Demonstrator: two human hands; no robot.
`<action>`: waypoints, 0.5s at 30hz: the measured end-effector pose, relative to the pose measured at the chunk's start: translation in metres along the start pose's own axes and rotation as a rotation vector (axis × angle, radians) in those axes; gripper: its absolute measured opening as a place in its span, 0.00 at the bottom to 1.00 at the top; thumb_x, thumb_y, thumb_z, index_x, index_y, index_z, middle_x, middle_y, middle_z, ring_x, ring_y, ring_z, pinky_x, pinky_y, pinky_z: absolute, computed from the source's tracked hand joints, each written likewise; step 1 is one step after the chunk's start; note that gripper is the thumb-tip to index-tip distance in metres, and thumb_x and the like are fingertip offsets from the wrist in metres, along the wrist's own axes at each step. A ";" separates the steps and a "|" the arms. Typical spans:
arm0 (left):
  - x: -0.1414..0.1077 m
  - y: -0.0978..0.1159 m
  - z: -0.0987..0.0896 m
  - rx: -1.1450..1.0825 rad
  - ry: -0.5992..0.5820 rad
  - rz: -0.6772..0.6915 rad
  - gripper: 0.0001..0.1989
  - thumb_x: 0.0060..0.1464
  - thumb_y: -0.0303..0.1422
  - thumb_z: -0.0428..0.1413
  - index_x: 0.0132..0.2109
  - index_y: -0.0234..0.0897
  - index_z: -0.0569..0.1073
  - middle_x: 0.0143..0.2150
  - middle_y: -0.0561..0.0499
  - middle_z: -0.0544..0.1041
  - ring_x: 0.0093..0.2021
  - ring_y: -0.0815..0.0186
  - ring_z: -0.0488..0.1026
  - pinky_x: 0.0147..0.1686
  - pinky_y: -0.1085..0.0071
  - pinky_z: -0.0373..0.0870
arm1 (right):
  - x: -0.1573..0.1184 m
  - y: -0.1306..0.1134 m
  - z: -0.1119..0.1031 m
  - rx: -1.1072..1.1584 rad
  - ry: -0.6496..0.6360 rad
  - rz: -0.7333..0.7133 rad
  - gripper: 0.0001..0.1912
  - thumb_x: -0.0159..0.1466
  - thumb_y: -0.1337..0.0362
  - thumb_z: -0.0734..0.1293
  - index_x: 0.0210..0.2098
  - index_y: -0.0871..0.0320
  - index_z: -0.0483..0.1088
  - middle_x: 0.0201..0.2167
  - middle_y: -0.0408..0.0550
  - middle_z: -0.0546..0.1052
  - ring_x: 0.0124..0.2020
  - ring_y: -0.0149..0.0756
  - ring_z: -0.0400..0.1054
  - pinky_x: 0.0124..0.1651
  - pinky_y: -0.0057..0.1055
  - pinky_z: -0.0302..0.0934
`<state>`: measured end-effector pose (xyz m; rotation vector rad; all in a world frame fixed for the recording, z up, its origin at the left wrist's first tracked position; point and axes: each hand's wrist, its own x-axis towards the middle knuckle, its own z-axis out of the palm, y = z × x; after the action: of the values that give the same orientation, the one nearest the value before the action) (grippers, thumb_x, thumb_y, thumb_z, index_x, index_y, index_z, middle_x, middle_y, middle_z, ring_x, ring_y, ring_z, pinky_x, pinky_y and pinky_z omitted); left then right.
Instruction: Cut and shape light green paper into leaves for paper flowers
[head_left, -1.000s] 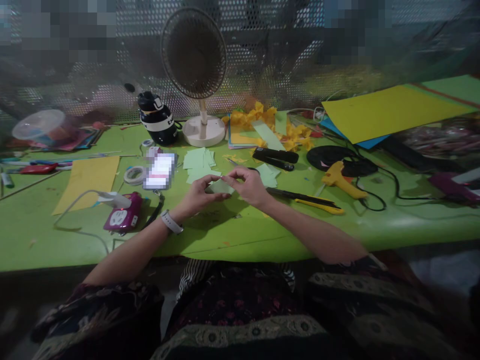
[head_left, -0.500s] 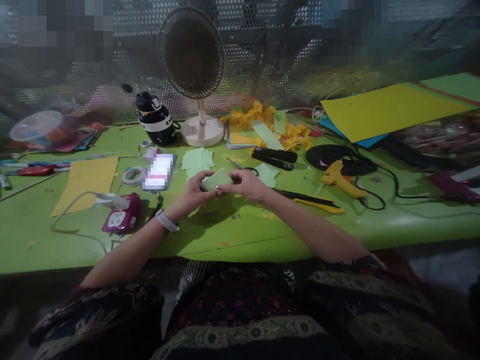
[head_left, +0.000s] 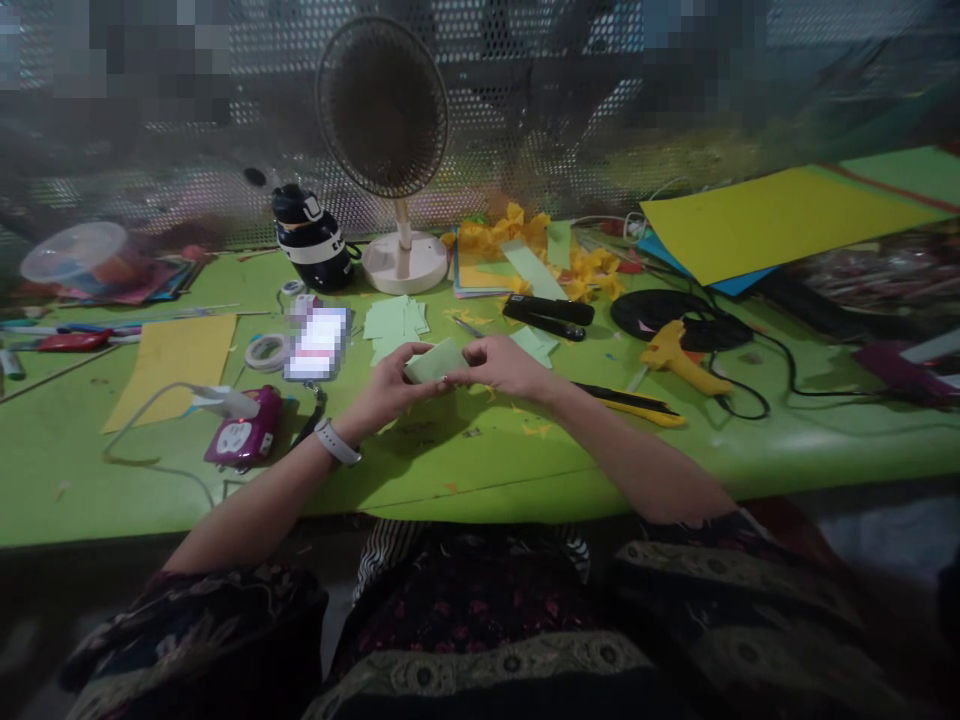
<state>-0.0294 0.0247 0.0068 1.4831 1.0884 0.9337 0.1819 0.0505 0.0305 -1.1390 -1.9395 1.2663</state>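
While both hands hold paper, the right forearm overlaps a yellow tool.

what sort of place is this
Probably a craft worktable, perhaps in a small workshop or at home: a yellow glue gun, a black stapler and a pile of cut pale green paper pieces lie on the green tabletop.

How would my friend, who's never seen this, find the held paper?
Start at the bright green table. Near its middle, between the left hand and right hand, is a pale green paper. Similar papers lie on the table; this one is held up.
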 end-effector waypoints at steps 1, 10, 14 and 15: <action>0.000 0.000 0.000 0.003 0.004 -0.003 0.30 0.42 0.35 0.71 0.52 0.35 0.70 0.36 0.50 0.78 0.30 0.69 0.73 0.29 0.74 0.69 | 0.000 0.000 -0.002 -0.002 0.002 0.001 0.19 0.51 0.52 0.77 0.20 0.60 0.71 0.19 0.42 0.71 0.22 0.29 0.61 0.27 0.31 0.53; 0.000 -0.001 -0.001 -0.096 0.004 -0.044 0.34 0.40 0.33 0.72 0.55 0.36 0.72 0.44 0.47 0.80 0.39 0.64 0.77 0.41 0.67 0.75 | 0.002 0.001 -0.014 0.133 -0.094 0.042 0.13 0.51 0.57 0.78 0.23 0.59 0.75 0.22 0.46 0.75 0.24 0.32 0.67 0.31 0.33 0.60; 0.000 0.003 -0.001 -0.170 0.033 -0.087 0.40 0.40 0.31 0.72 0.61 0.36 0.69 0.45 0.46 0.79 0.39 0.65 0.77 0.44 0.65 0.75 | -0.001 -0.002 -0.006 0.082 -0.054 0.056 0.11 0.55 0.60 0.76 0.24 0.60 0.74 0.22 0.45 0.75 0.24 0.31 0.66 0.30 0.32 0.59; 0.000 0.004 -0.001 -0.177 0.036 -0.099 0.41 0.40 0.31 0.72 0.63 0.35 0.68 0.44 0.46 0.80 0.38 0.65 0.77 0.44 0.65 0.76 | -0.002 -0.004 -0.004 0.060 -0.045 0.055 0.11 0.56 0.61 0.75 0.24 0.60 0.74 0.22 0.45 0.75 0.24 0.31 0.66 0.30 0.31 0.58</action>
<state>-0.0300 0.0247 0.0112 1.2616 1.0670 0.9643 0.1845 0.0497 0.0360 -1.1507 -1.9009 1.3806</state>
